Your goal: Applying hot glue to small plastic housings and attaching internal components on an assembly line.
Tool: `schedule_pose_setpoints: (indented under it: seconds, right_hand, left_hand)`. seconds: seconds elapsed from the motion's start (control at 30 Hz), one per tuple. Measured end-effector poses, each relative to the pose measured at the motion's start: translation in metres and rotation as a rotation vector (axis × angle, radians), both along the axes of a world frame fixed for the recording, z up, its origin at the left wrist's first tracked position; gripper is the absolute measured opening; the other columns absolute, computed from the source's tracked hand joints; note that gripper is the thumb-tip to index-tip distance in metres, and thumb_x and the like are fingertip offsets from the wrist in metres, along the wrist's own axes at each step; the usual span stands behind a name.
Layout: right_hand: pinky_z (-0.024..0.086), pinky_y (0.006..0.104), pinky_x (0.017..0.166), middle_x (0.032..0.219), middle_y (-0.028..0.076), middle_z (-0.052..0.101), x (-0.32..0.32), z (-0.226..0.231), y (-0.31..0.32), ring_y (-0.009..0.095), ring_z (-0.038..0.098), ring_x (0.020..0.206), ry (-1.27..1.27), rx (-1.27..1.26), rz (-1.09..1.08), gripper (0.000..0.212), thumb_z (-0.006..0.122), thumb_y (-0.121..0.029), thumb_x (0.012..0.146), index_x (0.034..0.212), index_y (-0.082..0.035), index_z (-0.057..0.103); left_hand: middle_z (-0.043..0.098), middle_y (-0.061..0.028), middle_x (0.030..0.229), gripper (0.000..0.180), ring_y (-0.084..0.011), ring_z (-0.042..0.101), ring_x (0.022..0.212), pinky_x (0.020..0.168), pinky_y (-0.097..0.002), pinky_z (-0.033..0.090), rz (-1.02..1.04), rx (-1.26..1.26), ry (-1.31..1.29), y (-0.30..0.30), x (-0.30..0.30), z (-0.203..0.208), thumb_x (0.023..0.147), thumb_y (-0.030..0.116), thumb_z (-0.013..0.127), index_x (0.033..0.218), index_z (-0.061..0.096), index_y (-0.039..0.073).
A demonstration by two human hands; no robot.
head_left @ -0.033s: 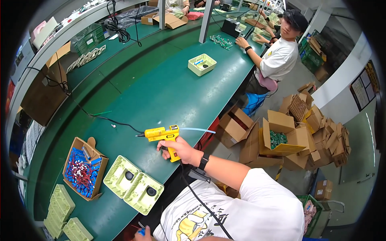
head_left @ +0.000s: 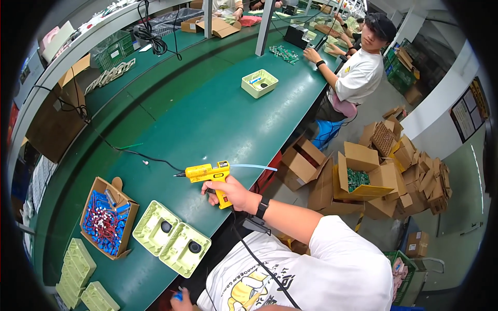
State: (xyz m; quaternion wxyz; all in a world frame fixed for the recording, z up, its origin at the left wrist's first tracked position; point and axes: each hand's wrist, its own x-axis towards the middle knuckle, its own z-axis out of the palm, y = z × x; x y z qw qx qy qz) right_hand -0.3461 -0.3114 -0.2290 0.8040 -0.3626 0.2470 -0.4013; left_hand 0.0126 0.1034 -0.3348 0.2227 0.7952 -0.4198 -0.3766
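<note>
Over the bench [head_left: 207, 129] juts a glue gun [head_left: 210, 173] — bright yellow (dark-tipped).

Extends as a long green workbench [head_left: 207, 119]. Bears an open brown cardboard box [head_left: 128, 227], pale-green plastic shells [head_left: 175, 255], green circuit boards [head_left: 284, 54].

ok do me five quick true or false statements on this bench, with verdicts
1. The right grip holds a yellow glue gun. True.
2. The two side-by-side pale green shells each hold a round black part. True.
3. A cardboard box of blue parts stands right of those shells. False: it stands left of them.
4. The left grip rests on that box. False: it holds a small blue item, low in view.
5. The glue gun's nozzle points right. False: it points left.
</note>
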Motion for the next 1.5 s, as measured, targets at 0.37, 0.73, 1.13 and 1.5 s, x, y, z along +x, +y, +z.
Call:
schedule_pose_setpoints:
  seconds: [0.37,0.73,1.13,1.5]
  right_hand:
    - [0.061,0.0321,0.071,0.112,0.007,0.078,0.005,0.011,0.013,0.013,0.070,0.073,0.137,-0.088,-0.024,0.027,0.074,-0.024,0.113,0.130,-0.003,0.072]
    - [0.062,0.0331,0.073,0.115,0.009,0.078,0.004,0.013,0.011,0.014,0.071,0.076,0.095,-0.136,0.013,0.032,0.075,-0.022,0.113,0.137,-0.003,0.070]
    - [0.062,0.0336,0.074,0.117,0.009,0.079,0.001,0.015,0.014,0.014,0.071,0.077,0.063,-0.114,0.038,0.032,0.075,-0.021,0.113,0.138,-0.002,0.070]
    - [0.062,0.0351,0.076,0.117,0.011,0.078,-0.006,0.011,0.018,0.014,0.070,0.078,0.040,-0.076,-0.003,0.034,0.073,-0.021,0.114,0.142,-0.002,0.069]
  left_hand:
    - [0.078,-0.0282,0.138,0.043,-0.0396,0.075,0.125,0.107,-0.0487,0.058,-0.204,-0.360,-0.484,-0.142,0.024,-0.032,0.112,0.021,0.069,0.148,0.071,-0.002]
    - [0.081,-0.0292,0.126,0.037,-0.0487,0.076,0.116,0.102,-0.0535,0.060,-0.447,-0.513,-0.666,-0.134,0.018,-0.055,0.103,0.015,0.076,0.137,0.078,0.000]
    - [0.073,-0.0285,0.096,0.019,-0.0539,0.070,0.095,0.083,-0.0598,0.056,-0.343,-0.123,-0.396,-0.077,-0.044,0.110,0.089,0.000,0.071,0.107,0.071,-0.003]
    - [0.065,-0.0262,0.094,0.020,-0.0457,0.062,0.085,0.077,-0.0537,0.050,-0.422,-0.102,-0.132,-0.086,-0.096,0.183,0.099,0.007,0.079,0.104,0.063,-0.004]
